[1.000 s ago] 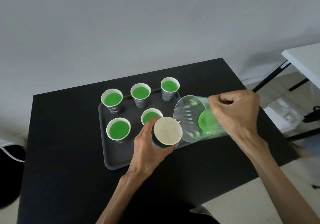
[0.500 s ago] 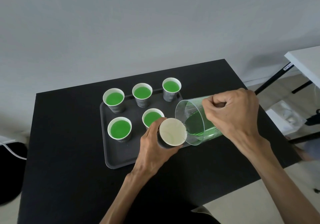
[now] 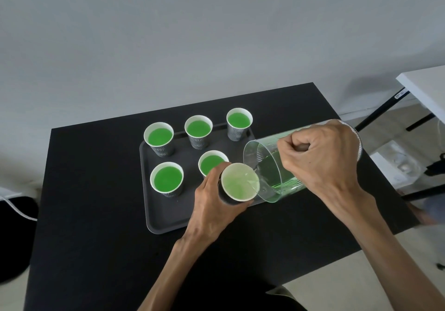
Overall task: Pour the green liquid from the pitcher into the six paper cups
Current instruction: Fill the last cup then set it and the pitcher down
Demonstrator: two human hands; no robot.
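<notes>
Since half a second ago: pitcher (image 3: pixel 284 163) tipped further, green now pooling pale in the sixth cup (image 3: pixel 240 182).

Left of the left grip (image 3: pixel 214 200): five filled cups (image 3: pixel 166 178) standing on the tray (image 3: pixel 163 216), on the black bench (image 3: pixel 96 214). Left grip wrapped round the sixth cup, holding it tilted toward the spout. Just right of it, pitcher lip over the cup rim. Right grip (image 3: pixel 320 159) clenched on the pitcher handle.

Last pour under way, by the look. Next: slow tilt until level matches the others, then righting the pitcher without dribble.
</notes>
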